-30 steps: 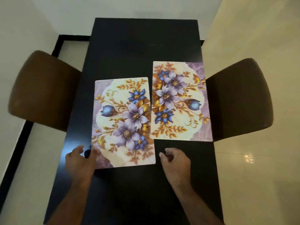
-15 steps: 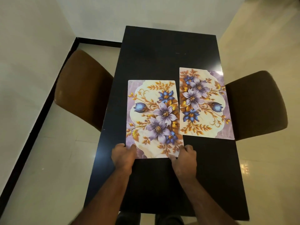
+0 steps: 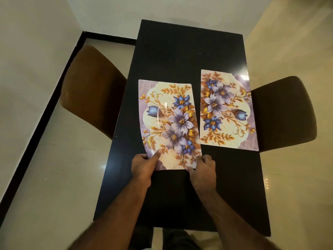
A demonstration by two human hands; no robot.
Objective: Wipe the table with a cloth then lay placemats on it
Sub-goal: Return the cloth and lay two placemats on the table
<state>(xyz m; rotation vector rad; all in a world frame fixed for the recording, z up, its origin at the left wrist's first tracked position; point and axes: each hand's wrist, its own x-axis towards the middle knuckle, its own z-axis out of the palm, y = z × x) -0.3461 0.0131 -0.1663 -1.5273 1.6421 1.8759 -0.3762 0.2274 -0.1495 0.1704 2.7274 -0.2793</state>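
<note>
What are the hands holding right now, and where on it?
The left hand and right hand pinch the left placemat at its two near corners.

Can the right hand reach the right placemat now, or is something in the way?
Probably yes. The right hand grips the near corner of the left mat, and the right mat lies close beside it on the table, nothing between. It must first release the left mat.

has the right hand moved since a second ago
Yes. Judged against the right placemat, the right hand has shifted left, from the bare table to the left placemat's near right corner, which it pinches.
</note>
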